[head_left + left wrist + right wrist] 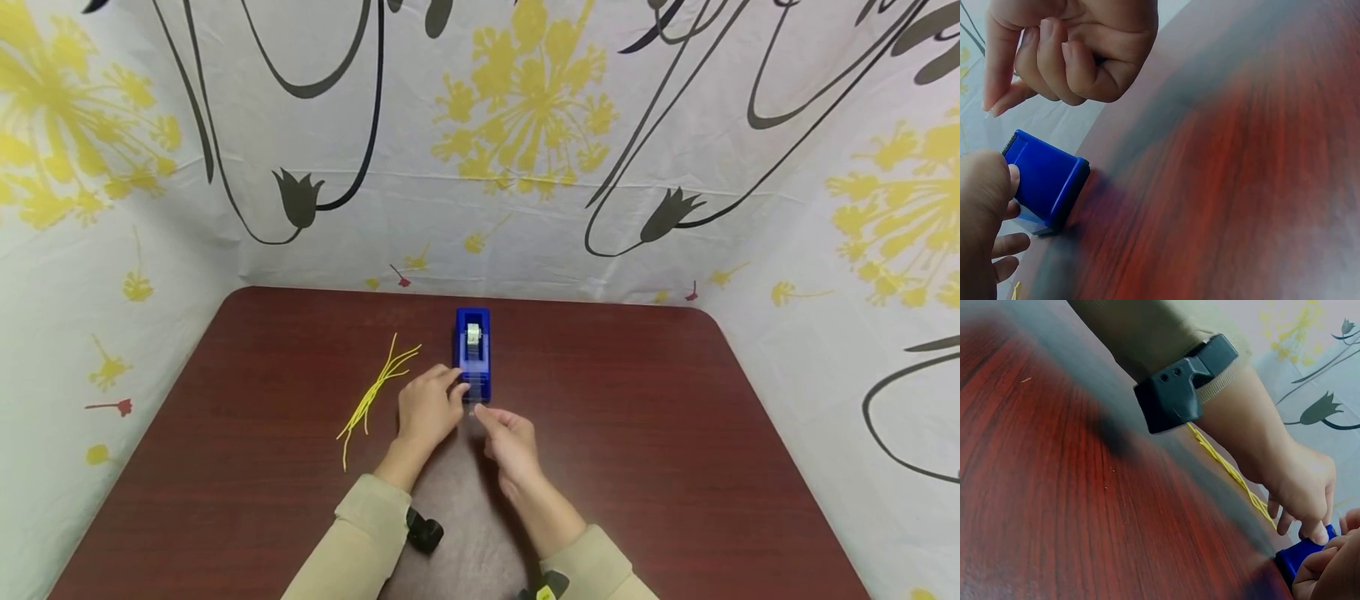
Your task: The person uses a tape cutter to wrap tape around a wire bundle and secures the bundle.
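Observation:
A blue tape dispenser (484,354) stands toward the back of the table, a small roll of clear tape (472,335) inside it. My left hand (430,406) grips the dispenser's near end from the left. In the left wrist view its thumb (1014,178) lies on the blue front face, just below the toothed cutter (1009,142). Close in front, my right hand (515,446) pinches the end of a clear tape strip (475,392) between thumb and forefinger, its other fingers curled. The strip stretches from the dispenser to those fingertips and is hardly visible in the wrist views.
A loose bundle of thin yellow strands (369,400), perhaps string or wire, lies left of the left hand. The dark red wooden table (637,433) has rounded back corners. Flower-patterned white cloth (525,242) hangs behind it and at both sides.

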Motion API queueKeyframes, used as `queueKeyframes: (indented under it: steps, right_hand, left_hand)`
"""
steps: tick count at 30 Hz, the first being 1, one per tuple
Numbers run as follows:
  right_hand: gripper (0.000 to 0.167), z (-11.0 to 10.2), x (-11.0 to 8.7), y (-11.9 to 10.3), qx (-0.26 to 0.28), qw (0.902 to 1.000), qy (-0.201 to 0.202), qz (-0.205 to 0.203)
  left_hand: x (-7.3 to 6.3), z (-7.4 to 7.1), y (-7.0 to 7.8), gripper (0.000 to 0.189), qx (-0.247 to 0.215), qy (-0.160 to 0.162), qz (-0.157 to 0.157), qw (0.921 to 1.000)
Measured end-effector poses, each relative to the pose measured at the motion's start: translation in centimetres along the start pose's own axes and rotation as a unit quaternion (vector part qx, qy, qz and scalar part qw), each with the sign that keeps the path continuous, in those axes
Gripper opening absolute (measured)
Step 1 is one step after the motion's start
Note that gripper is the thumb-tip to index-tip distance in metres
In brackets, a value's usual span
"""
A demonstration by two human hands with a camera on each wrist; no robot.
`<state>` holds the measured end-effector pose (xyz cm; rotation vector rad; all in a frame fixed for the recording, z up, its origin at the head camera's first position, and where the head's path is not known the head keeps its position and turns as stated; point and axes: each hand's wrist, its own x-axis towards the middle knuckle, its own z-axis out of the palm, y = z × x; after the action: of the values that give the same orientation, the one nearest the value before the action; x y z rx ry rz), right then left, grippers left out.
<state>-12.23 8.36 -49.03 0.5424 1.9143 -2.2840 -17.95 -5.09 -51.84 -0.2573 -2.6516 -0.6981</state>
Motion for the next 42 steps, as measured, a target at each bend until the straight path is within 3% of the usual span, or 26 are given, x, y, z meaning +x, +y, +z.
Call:
queueKeyframes:
  steps: [8,22,42]
  right_hand:
    - [0.018,-0.14,-0.02,0.10,-0.002,1.0000,0.007,-0.001]
    - [0.031,-0.39,-0.44,0.33,-0.014,0.9999,-0.001,-0.003]
    - [0.030,-0.41,-0.81,0.40,-0.024,0.9996,0.003,-0.013]
  left_hand:
    - [0.23,0.36,0.08,0.027,-0.001,0.008,-0.001,1.0000]
    - [0.52,0.53,0.21,0.027,-0.007,0.021,0.005,0.9997]
    - [0.60,0.71,0.10,0.027,-0.011,0.021,0.001,0.9997]
